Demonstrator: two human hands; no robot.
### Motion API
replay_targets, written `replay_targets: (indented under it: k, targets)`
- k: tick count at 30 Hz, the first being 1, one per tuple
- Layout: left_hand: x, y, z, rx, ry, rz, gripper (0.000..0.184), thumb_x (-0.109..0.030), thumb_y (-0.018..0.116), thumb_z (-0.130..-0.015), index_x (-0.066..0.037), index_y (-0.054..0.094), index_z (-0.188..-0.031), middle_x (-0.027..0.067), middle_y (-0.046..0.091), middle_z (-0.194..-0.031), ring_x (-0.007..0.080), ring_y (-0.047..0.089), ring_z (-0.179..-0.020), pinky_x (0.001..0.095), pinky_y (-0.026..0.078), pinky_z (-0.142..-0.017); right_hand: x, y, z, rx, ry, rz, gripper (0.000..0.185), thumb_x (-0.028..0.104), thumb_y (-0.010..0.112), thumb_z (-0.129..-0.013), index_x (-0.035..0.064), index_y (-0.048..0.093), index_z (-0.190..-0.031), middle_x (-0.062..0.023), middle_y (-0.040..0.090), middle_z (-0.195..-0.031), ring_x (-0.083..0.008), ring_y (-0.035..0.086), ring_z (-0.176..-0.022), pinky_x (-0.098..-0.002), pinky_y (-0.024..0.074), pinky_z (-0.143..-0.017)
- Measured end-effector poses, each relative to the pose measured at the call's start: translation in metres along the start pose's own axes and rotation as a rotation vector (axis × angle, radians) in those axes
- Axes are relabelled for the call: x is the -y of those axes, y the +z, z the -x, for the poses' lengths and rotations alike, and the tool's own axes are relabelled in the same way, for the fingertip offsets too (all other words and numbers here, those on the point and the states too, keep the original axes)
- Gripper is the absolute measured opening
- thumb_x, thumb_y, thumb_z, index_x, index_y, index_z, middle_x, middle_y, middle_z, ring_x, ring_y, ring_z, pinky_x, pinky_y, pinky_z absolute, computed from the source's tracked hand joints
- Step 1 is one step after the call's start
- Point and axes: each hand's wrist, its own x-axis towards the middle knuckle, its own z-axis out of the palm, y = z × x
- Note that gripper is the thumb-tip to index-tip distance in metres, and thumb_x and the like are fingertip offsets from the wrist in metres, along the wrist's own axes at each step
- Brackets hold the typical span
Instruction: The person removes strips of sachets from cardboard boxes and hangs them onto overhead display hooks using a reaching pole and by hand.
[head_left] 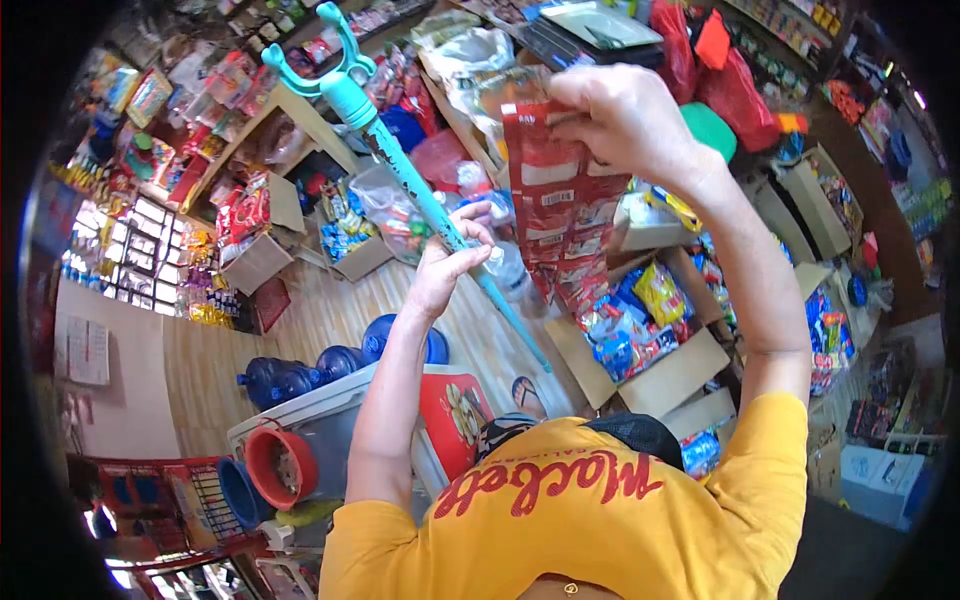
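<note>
My left hand (pixel 450 262) is closed around the shaft of a teal pole (pixel 403 172) with worn, flaking paint. A two-pronged hook head (pixel 340 80) tops the pole, and its thin lower end slants down to the right. Raised higher, my right hand (pixel 640 122) pinches the upper edge of a hanging strip of red sachets (pixel 562 205). The joined packets dangle in front of me, with barcodes showing on some. Their lower end hangs over an open carton (pixel 655 375) of colourful snack packs.
Blue water jugs (pixel 280 380) stand at left on the wooden floor (pixel 330 305). Near me are a lidded plastic bin (pixel 340 400) and a red bucket (pixel 281 465). Cartons and a wooden shelf (pixel 270 145) crowd around. Red plastic bags (pixel 735 95) sit at upper right.
</note>
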Motion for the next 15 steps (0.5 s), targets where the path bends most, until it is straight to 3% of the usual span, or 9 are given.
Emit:
replay_targets:
  k: [4,6,7,9,11,14,15]
  targets:
    - [-0.041,-0.024,0.004,-0.013,0.142,-0.15,0.029,-0.02,0.065,-0.07,-0.005,0.065,-0.095,0.0113,0.044,-0.129,0.0207,0.044,-0.115,0.0348,0.035,-0.094,0.036,-0.029,-0.069,-0.106,-0.027,-0.055,0.017,0.016,0.067,-0.065,0.0122,0.063,-0.081,-0.0115,0.064,-0.075,-0.0318,0.062,-0.075,-0.0416,0.0493,-0.063]
    - [-0.059,-0.035,0.007,-0.031,0.104,-0.241,0.031,-0.018,0.065,-0.071,-0.005,0.066,-0.099,0.013,0.047,-0.128,0.0202,0.045,-0.116,0.0354,0.035,-0.094,0.06,-0.038,-0.097,-0.147,-0.137,-0.084,0.019,0.015,0.069,-0.067,0.0057,0.059,-0.08,-0.0132,0.061,-0.072,-0.0323,0.06,-0.07,-0.0375,0.047,-0.06]
    - [-0.081,-0.03,0.01,0.063,0.085,-0.029,0.03,-0.015,0.063,-0.074,-0.004,0.066,-0.101,0.0088,0.06,-0.112,0.0177,0.053,-0.104,0.0315,0.039,-0.09,0.067,-0.038,-0.109,-0.108,-0.166,-0.048,0.014,0.014,0.065,-0.07,0.0065,0.058,-0.079,-0.0125,0.062,-0.073,-0.0303,0.061,-0.07,-0.0373,0.0472,-0.059]
    - [-0.09,-0.043,0.01,-0.071,0.203,-0.061,0.029,-0.013,0.062,-0.075,-0.004,0.065,-0.102,0.006,0.063,-0.104,0.0157,0.055,-0.096,0.0296,0.041,-0.087,0.078,-0.037,-0.135,-0.035,-0.225,0.028,0.005,0.011,0.058,-0.078,0.0081,0.055,-0.077,-0.0109,0.064,-0.076,-0.0264,0.063,-0.069,-0.037,0.0475,-0.058]
    - [-0.093,-0.058,0.01,-0.221,0.295,-0.02,0.028,-0.015,0.062,-0.078,-0.004,0.065,-0.104,0.003,0.064,-0.098,0.0128,0.055,-0.089,0.0291,0.042,-0.083,0.091,-0.02,-0.15,-0.164,-0.209,-0.048,0.012,0.013,0.063,-0.069,0.0109,0.061,-0.08,-0.0111,0.064,-0.077,-0.0297,0.062,-0.074,-0.0398,0.0491,-0.062]
    - [-0.093,-0.077,0.02,-0.424,0.204,-0.049,0.03,-0.018,0.06,-0.08,0.0,0.063,-0.104,0.0043,0.063,-0.093,0.0123,0.054,-0.09,0.0282,0.042,-0.081,0.102,0.008,-0.172,-0.298,-0.259,-0.076,0.021,0.013,0.063,-0.064,0.0129,0.062,-0.085,-0.0097,0.065,-0.075,-0.0316,0.062,-0.074,-0.0415,0.0499,-0.063]
    - [-0.07,-0.095,0.021,-0.595,0.099,-0.277,0.037,-0.027,0.061,-0.083,0.001,0.059,-0.108,0.004,0.061,-0.089,0.012,0.054,-0.089,0.0287,0.044,-0.077,0.111,0.009,-0.177,-0.211,-0.212,-0.108,0.022,0.014,0.063,-0.066,0.0132,0.061,-0.088,-0.0078,0.065,-0.081,-0.029,0.062,-0.079,-0.0406,0.048,-0.067]
